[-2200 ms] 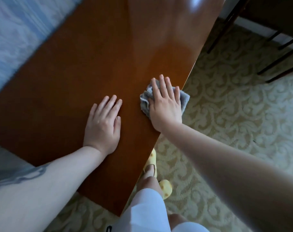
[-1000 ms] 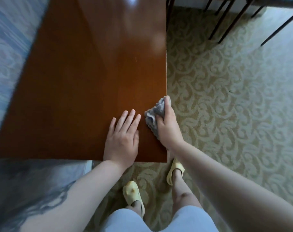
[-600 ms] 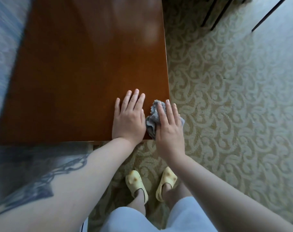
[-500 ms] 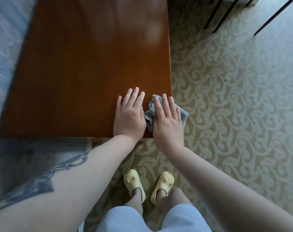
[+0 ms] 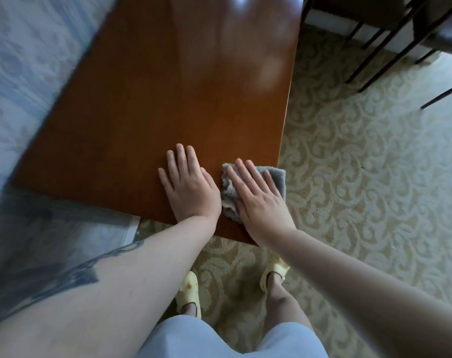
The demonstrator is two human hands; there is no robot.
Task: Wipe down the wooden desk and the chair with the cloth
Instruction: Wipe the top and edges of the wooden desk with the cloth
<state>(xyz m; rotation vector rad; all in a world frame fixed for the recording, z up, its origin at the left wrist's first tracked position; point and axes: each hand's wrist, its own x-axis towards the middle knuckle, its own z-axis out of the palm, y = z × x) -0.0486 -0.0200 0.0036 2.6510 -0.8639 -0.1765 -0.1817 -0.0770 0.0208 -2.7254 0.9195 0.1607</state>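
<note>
The glossy brown wooden desk (image 5: 173, 94) fills the upper middle of the view. A crumpled grey cloth (image 5: 278, 177) lies at the desk's near right corner, its edge hanging slightly past the desk's side. My right hand (image 5: 258, 197) presses flat on the cloth with straight fingers. My left hand (image 5: 188, 187) rests flat on the bare wood just left of it, fingers spread. The two hands almost touch. A dark chair (image 5: 411, 29) with thin black legs stands at the top right.
Patterned beige carpet (image 5: 369, 177) covers the floor to the right and below. A pale blue patterned wall (image 5: 26, 60) runs along the desk's left side. My feet in yellow slippers (image 5: 188, 293) stand just below the desk's near edge.
The view has tilted, so the desk now runs diagonally. My right hand and the cloth have stayed at the near right corner, beside my left hand. More of the chair shows at top right.
</note>
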